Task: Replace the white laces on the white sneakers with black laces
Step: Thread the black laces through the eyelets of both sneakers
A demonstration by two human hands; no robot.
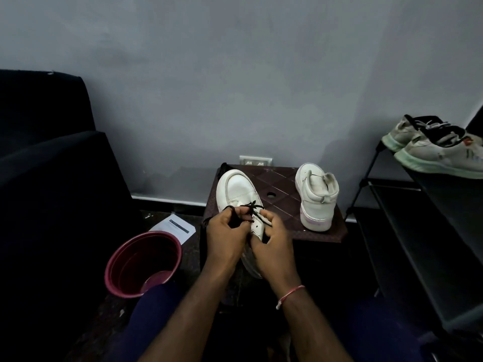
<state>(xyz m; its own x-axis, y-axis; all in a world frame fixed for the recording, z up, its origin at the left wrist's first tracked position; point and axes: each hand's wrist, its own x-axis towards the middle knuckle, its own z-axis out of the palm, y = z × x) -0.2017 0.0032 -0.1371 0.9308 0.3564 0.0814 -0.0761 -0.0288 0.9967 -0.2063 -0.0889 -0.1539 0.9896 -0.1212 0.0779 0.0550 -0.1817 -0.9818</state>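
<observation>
A white sneaker (236, 190) lies on a dark brown stool (279, 188), toe pointing away from me. A black lace (250, 207) crosses its lowest eyelets. My left hand (226, 237) pinches a strand of the black lace near the left eyelets. On the sneaker's right side, my right hand (273, 240) grips the eyelet flap. The second white sneaker (316, 198) stands on the stool's right part, heel toward me, with no lace visible.
A maroon bucket (142, 262) stands on the floor at left, beside a printed sheet of paper (173, 227). A dark sofa (52, 165) fills the left side. At right, a black rack (428, 231) carries a pair of grey-green sneakers (439, 150).
</observation>
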